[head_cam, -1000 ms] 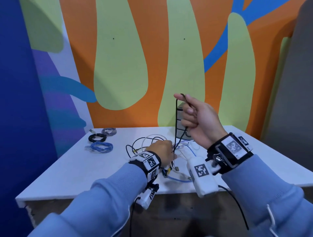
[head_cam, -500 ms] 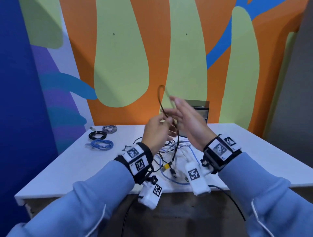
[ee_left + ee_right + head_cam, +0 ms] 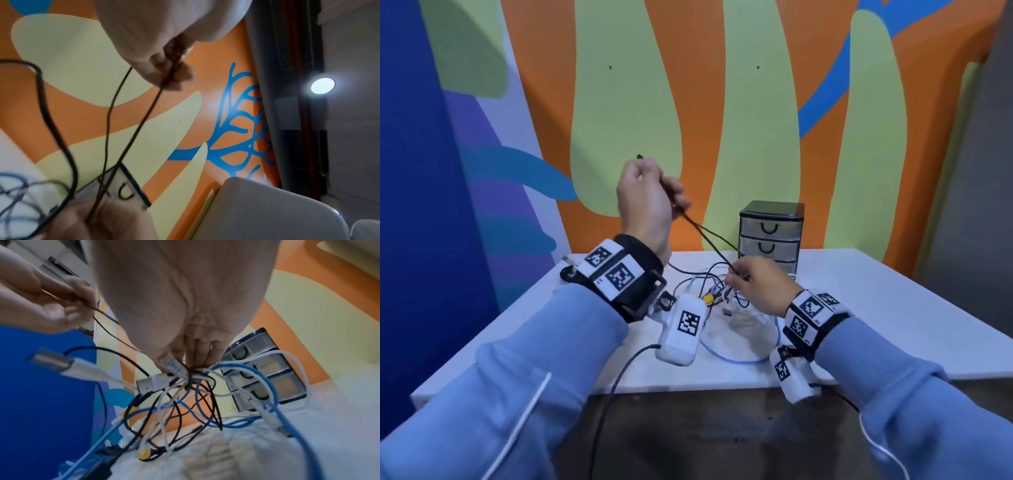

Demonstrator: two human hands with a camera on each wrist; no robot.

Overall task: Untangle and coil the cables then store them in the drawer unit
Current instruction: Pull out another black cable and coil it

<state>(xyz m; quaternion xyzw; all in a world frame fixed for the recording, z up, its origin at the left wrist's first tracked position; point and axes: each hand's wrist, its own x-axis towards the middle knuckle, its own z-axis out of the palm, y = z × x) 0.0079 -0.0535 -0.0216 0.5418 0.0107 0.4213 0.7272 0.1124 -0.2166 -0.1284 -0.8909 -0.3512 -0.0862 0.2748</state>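
Observation:
My left hand [image 3: 674, 202] is raised above the table and grips a thin black cable [image 3: 709, 240], its end sticking out above the fist. Two strands of it run taut down to the right into my right hand [image 3: 736, 279], which pinches it just above the tangle of cables [image 3: 717, 294]. In the right wrist view the fingers [image 3: 193, 356] close where blue, white and black cables [image 3: 205, 402] bunch together. The left wrist view shows my left fingers [image 3: 172, 71] around the black cable [image 3: 133, 138]. The small drawer unit [image 3: 770, 236] stands behind the tangle with its drawers closed.
The white table [image 3: 876, 308] carries the tangle near its front middle, with a blue loop [image 3: 739, 359] reaching the front edge. A yellow connector [image 3: 709, 298] and USB plugs [image 3: 152, 383] hang in the tangle. A painted wall rises right behind the table.
The hands were together in front of me around a loop of the black cable. My left hand has risen to the upper left with it, and my right hand has dropped to the tangle.

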